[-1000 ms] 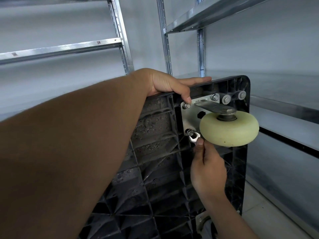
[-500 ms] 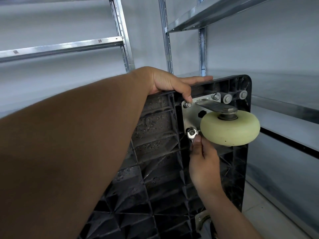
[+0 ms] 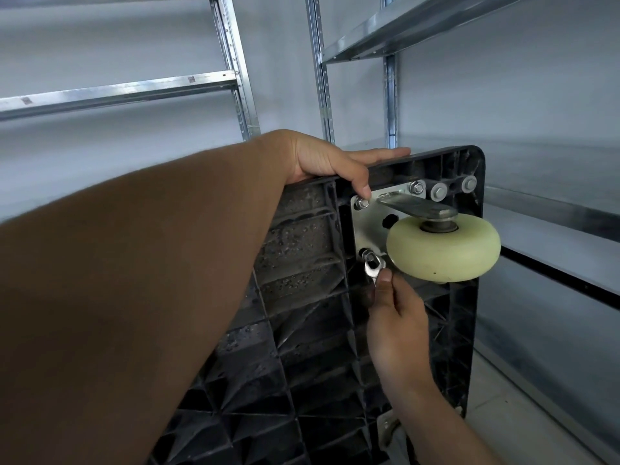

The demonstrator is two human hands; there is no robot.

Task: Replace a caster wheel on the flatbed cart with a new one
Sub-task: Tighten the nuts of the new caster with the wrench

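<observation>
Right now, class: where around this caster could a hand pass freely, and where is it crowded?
Free: the ribbed underside of the cart left of the mounting plate. Crowded: below the wheel, where the right hand holds the wrench, and the top edge under the left hand.

Single head-worn view, looking forward and slightly down, close on the ribbed underside of an upended black plastic flatbed cart (image 3: 302,330), near its top right corner; galvanised steel shelving (image 3: 235,78) behind.

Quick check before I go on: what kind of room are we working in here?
Probably a storeroom or warehouse bay: bare metal shelving on slotted uprights, plain grey walls, and the flatbed cart stood on edge against the racks.
</observation>
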